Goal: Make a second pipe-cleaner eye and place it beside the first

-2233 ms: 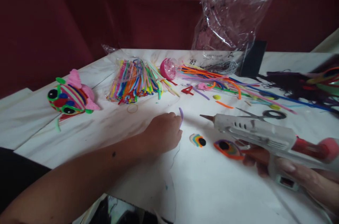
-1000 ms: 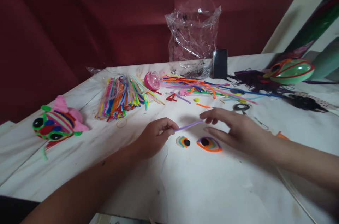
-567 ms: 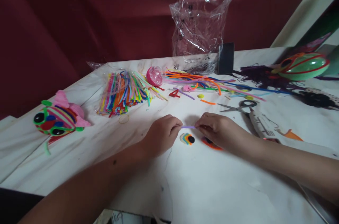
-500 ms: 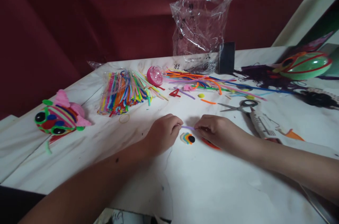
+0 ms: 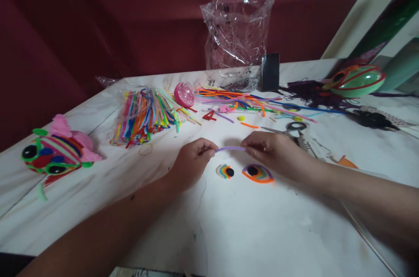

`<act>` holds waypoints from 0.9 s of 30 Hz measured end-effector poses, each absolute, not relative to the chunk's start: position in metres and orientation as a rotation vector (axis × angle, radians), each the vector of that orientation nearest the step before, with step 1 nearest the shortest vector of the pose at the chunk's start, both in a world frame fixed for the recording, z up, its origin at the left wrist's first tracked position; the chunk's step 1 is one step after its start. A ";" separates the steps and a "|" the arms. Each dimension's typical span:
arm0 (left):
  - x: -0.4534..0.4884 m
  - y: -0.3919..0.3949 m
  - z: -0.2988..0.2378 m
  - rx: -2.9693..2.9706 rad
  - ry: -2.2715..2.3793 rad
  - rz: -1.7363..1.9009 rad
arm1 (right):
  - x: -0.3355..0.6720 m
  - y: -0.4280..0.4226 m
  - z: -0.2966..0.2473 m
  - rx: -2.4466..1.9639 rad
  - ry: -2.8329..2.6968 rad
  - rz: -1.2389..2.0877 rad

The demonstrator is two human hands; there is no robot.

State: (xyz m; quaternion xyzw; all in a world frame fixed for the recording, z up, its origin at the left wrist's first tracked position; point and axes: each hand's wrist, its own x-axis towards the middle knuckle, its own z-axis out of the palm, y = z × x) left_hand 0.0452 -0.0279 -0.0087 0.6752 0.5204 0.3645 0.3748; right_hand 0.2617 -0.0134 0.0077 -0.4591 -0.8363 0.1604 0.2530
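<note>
A short purple pipe cleaner (image 5: 230, 148) stretches between my two hands, bowed slightly upward. My left hand (image 5: 195, 159) pinches one end, and my right hand (image 5: 266, 146) pinches the other. Just below it on the white table lie two eye shapes made of coloured strips. The left eye shape (image 5: 224, 171) has white, blue, yellow and orange bands beside a black disc. The right eye shape (image 5: 258, 174) has a black disc, rainbow bands, a purple upper edge and an orange lower edge.
Scissors (image 5: 296, 127) and a white tube (image 5: 310, 146) lie beyond my right hand. Behind are a bag of pipe cleaners (image 5: 147, 115), loose pipe cleaners (image 5: 229, 95) and a pink ball (image 5: 184, 95). A colourful fish craft (image 5: 59, 152) sits left, a green balloon-like shape (image 5: 358, 81) right.
Both hands have lifted slightly, and the purple pipe cleaner now arches between them. My right hand has moved off the right eye shape, which shows fully. The view has shifted to the right.
</note>
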 end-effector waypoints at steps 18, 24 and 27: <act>0.041 -0.025 -0.025 2.367 1.227 0.860 | 0.252 -0.020 -0.014 -1.154 -2.333 0.496; 0.042 -0.025 -0.030 2.443 1.237 0.752 | 0.244 -0.026 -0.013 -1.093 -2.427 0.380; 0.042 -0.026 -0.031 2.468 1.242 0.722 | 0.242 -0.029 -0.014 -1.104 -2.440 0.362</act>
